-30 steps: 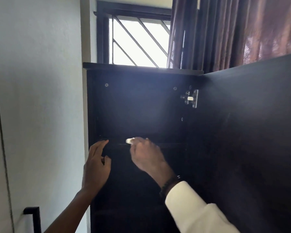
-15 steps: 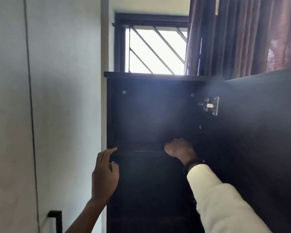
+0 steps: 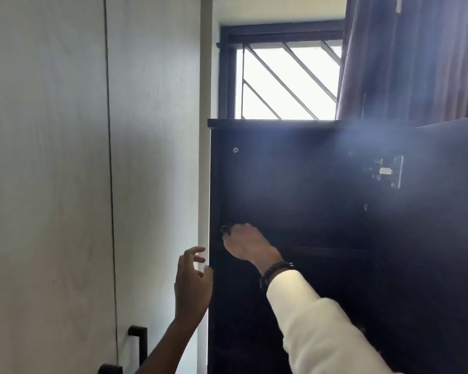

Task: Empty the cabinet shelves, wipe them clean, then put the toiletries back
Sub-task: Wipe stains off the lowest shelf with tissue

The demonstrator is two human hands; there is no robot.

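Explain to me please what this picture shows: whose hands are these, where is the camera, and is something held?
The camera sits on a person's head, so you look up along their own arms. There is no machine. The right hand, in a cream sleeve, reaches onto a shelf of the dark cabinet near its left end. Its fingers are curled over the shelf edge; whether they hold anything is too dark to tell. The left hand hovers open beside the cabinet's left edge, holding nothing. Nothing is visible on the shelf. Behind is a barred window.
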